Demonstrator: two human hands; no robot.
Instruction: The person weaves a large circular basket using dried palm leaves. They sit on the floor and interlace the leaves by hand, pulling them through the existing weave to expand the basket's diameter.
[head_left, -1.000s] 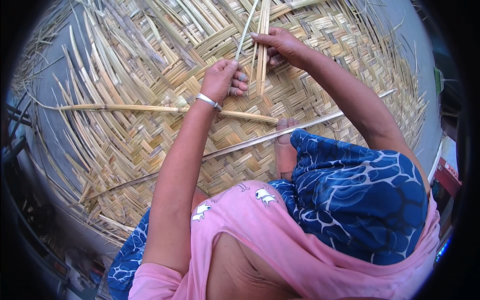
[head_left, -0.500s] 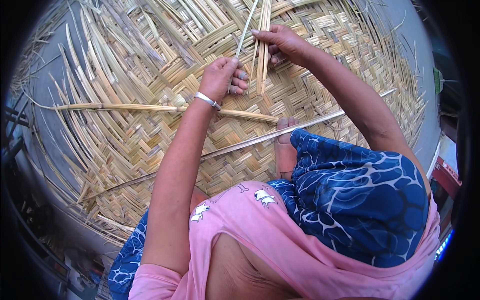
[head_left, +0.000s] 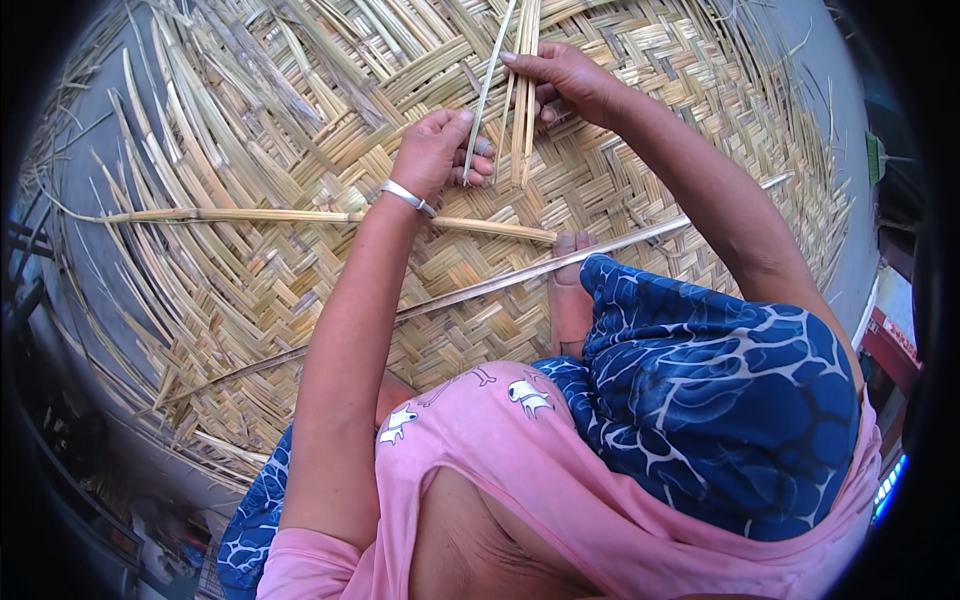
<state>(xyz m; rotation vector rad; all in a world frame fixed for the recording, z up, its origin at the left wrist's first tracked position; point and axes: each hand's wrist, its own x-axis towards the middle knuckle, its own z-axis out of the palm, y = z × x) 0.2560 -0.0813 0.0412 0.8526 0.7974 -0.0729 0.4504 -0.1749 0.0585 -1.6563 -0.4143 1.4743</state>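
My left hand, with a pale band round its wrist, is closed in a pinch on a thin greenish strip. The strip's lower end hangs just below the thumb. My right hand grips several straw-coloured split strips between thumb and curled fingers; their lower ends point toward me. Both hands are above a large woven mat of flat split cane or bamboo, made in a slanting pattern. Some of my right fingers are hidden behind the strips.
A jointed split cane lies across the mat on the left, ending by my foot. Nearer me, a long pale strip runs slantwise. Loose unwoven ends fan out at the far left over the grey floor.
My left hand has shifted slightly left and down, drawing the thin strip a little; its lower end now shows below the thumb. My right hand stays nearly in place.
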